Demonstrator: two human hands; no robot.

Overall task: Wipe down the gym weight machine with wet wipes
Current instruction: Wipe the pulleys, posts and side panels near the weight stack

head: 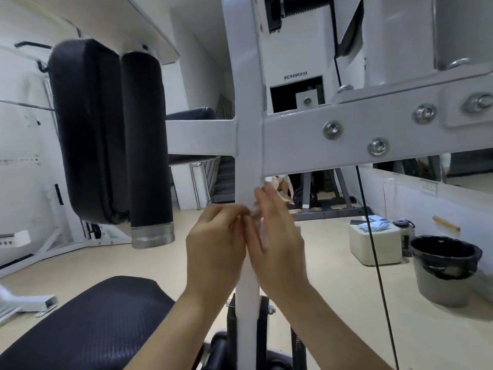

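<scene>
A: Right under the camera, the black seat pad fills the lower left, and both forearms reach over it to the white upright post of the weight machine.

B: And the hands meet right on that post. The left hand sits on its left face, fingers curled in and pinched at the tips. The right hand is flatter, palm turned toward the post, fingers pointing up along it.

A: Something pale is bunched between them, the wet wipe I'd say (it's small, blurred and nearly the post's colour, so I can't be certain). The left fingertips appear to be nipping it; whether the right hand grips it or only presses it, I cannot tell.

B: So here's what matters: the post runs straight up and down, and the wipe sits on it just below the grey crossbar. Both hands are level with each other, one on either side.

A: Then the stroke has to follow that long axis, I'd judge. Up is blocked almost at once by the crossbar joint, so down toward the seat looks like the open run.

B: Over on the floor to the right, well apart, there's a bin with a black liner.
</scene>
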